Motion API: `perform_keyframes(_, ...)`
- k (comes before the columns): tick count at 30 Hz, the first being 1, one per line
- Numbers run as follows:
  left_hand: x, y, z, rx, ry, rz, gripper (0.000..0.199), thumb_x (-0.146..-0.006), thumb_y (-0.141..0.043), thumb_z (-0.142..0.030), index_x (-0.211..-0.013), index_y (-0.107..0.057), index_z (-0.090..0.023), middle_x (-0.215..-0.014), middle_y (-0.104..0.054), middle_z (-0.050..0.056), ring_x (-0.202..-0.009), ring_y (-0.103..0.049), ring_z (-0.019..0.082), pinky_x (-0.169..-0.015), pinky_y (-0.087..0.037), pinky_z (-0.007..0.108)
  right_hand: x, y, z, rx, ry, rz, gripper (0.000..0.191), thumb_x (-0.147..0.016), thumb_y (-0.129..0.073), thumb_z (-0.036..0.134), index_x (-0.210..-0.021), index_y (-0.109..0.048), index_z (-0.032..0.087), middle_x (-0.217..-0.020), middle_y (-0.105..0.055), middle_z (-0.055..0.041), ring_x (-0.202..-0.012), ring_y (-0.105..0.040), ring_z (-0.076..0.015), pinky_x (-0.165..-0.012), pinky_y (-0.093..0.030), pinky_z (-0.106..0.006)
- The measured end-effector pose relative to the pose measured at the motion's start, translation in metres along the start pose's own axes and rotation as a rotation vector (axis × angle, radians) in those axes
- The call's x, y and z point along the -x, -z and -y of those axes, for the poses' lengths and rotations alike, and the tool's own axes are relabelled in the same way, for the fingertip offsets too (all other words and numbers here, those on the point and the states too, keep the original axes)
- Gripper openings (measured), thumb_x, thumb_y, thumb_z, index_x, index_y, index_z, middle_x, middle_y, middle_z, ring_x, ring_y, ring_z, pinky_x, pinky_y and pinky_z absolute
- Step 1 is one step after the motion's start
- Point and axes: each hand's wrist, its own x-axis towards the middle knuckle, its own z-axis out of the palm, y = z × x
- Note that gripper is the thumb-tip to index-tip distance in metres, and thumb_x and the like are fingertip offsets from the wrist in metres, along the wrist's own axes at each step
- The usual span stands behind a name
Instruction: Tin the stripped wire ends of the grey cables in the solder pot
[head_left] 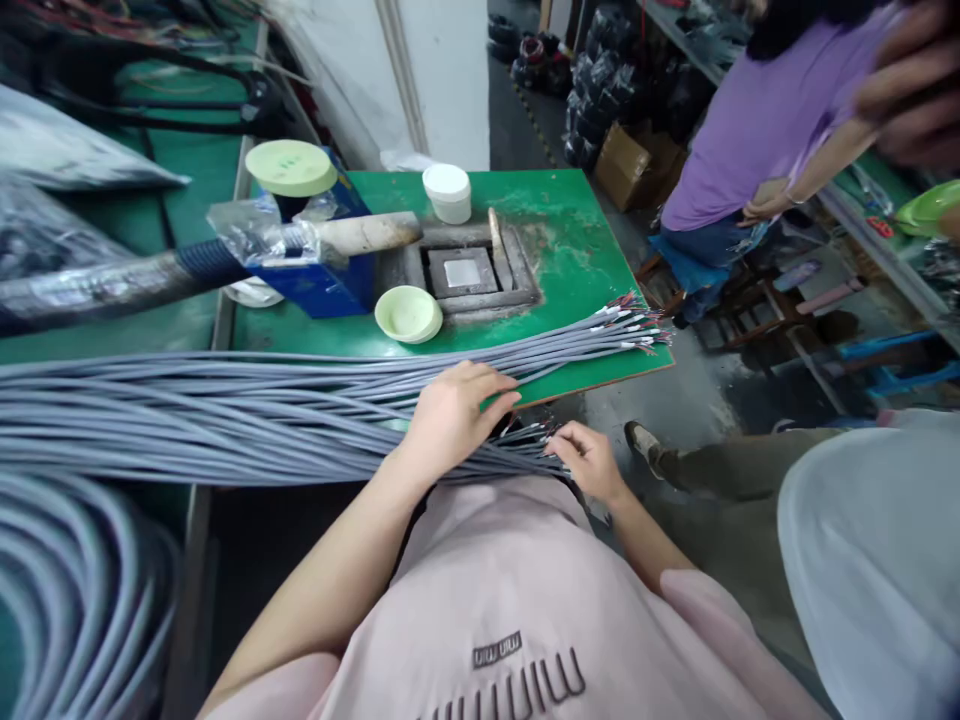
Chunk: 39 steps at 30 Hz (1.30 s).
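Observation:
Long grey cables (300, 385) run from the left across the green table (585, 215) and split into two bundles. The upper bundle has stripped ends (630, 325) with white sleeves and thin wires near the table's right corner. My left hand (461, 410) rests over the cables, fingers bent and thumb apart, with no cable seen in its grip. At the ends of the lower bundle, close to my body, my right hand (589, 458) pinches with thumb and forefinger at a cable end (544, 435).
A solder pot (463, 273), a pale green bowl (409, 314), a white cup (448, 192) and a blue box (315, 285) with a hose stand on the table. Coiled cable (67, 600) lies at lower left. People are at the right; one wears purple (757, 120).

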Motion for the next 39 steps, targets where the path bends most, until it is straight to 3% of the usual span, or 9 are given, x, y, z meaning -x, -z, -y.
perform_keyframes(3, 0.005, -0.022, 0.014, -0.454, -0.006, 0.062, 0.036, -0.089, -0.055, -0.032, -0.12, -0.063, -0.017, -0.115, -0.065, 0.015, -0.105, -0.056, 0.031, -0.088, -0.042, 0.045, -0.01, -0.004, -0.005, -0.244, -0.196, 0.036, 0.024, -0.09, -0.057, 0.039, -0.082, -0.064, 0.018, -0.072, -0.069, -0.0031, -0.066, -0.065, -0.0144, -0.062, -0.054, -0.028)
perform_keyframes(7, -0.004, -0.044, 0.014, -0.721, -0.008, 0.045, 0.044, -0.09, -0.051, -0.032, -0.13, -0.053, -0.013, -0.116, -0.061, 0.018, -0.106, -0.052, 0.033, -0.082, -0.041, 0.043, -0.019, -0.01, -0.006, -0.419, -0.311, 0.098, 0.028, -0.085, -0.062, 0.043, -0.096, -0.065, 0.018, -0.074, -0.07, -0.003, -0.062, -0.065, -0.0135, -0.056, -0.055, -0.027)
perform_keyframes(11, -0.016, -0.048, 0.013, -0.796, -0.033, 0.04, 0.032, -0.089, -0.055, -0.03, -0.115, -0.058, -0.012, -0.11, -0.059, 0.016, -0.103, -0.051, 0.032, -0.081, -0.039, 0.042, -0.024, -0.008, -0.004, -0.532, -0.371, 0.078, 0.034, -0.083, -0.065, 0.041, -0.106, -0.064, 0.017, -0.077, -0.07, -0.0032, -0.06, -0.065, -0.0127, -0.053, -0.055, -0.025)
perform_keyframes(16, -0.028, -0.047, 0.013, -0.773, -0.059, 0.154, 0.03, -0.089, -0.056, -0.034, -0.106, -0.057, -0.01, -0.097, -0.061, 0.015, -0.095, -0.055, 0.03, -0.079, -0.04, 0.04, -0.033, 0.002, -0.001, -0.608, -0.431, 0.009, 0.04, -0.08, -0.068, 0.039, -0.112, -0.061, 0.017, -0.079, -0.072, -0.0036, -0.059, -0.066, -0.0129, -0.05, -0.055, -0.024)
perform_keyframes(22, -0.041, -0.049, 0.005, -0.763, -0.043, 0.291, 0.021, -0.089, -0.052, -0.023, -0.102, -0.057, -0.008, -0.101, -0.062, 0.018, -0.098, -0.059, 0.03, -0.075, -0.046, 0.035, -0.046, 0.013, 0.006, -0.682, -0.492, 0.014, 0.041, -0.075, -0.072, 0.037, -0.109, -0.061, 0.016, -0.082, -0.074, -0.0054, -0.061, -0.069, -0.0155, -0.053, -0.057, -0.027)
perform_keyframes(29, -0.063, -0.056, 0.004, -0.556, -0.042, 0.446, 0.017, -0.083, -0.053, -0.019, -0.095, -0.062, -0.01, -0.097, -0.067, 0.016, -0.094, -0.065, 0.028, -0.078, -0.049, 0.036, -0.045, 0.022, 0.0, -0.747, -0.495, 0.041, 0.032, -0.073, -0.076, 0.035, -0.094, -0.065, 0.014, -0.084, -0.075, -0.0065, -0.069, -0.072, -0.0167, -0.057, -0.058, -0.026)
perform_keyframes(33, -0.077, -0.039, 0.011, 0.024, 0.101, 0.5, 0.014, -0.078, -0.056, -0.02, -0.091, -0.059, -0.015, -0.077, -0.065, 0.004, -0.065, -0.062, 0.017, -0.062, -0.048, 0.028, -0.055, 0.026, 0.006, -0.86, -0.42, 0.007, 0.035, -0.078, -0.071, 0.04, -0.103, -0.064, 0.016, -0.093, -0.075, -0.0086, -0.083, -0.073, -0.0193, -0.073, -0.059, -0.034)
perform_keyframes(36, -0.081, -0.03, 0.017, 0.443, 0.222, 0.555, 0.022, -0.08, -0.062, -0.031, -0.093, -0.06, -0.014, -0.08, -0.066, 0.003, -0.066, -0.062, 0.015, -0.059, -0.047, 0.026, -0.072, 0.032, 0.029, -0.992, -0.213, -0.174, 0.033, -0.084, -0.064, 0.045, -0.106, -0.061, 0.02, -0.097, -0.075, -0.0062, -0.095, -0.07, -0.019, -0.089, -0.055, -0.039)
perform_keyframes(39, -0.082, -0.033, 0.022, 0.687, 0.345, 0.474, 0.045, -0.08, -0.064, -0.051, -0.105, -0.063, -0.014, -0.104, -0.07, 0.012, -0.09, -0.067, 0.022, -0.074, -0.05, 0.033, -0.081, 0.043, 0.062, -0.954, 0.064, -0.505, 0.022, -0.089, -0.056, 0.043, -0.103, -0.058, 0.026, -0.082, -0.072, 0.0017, -0.081, -0.07, -0.0144, -0.084, -0.057, -0.035)
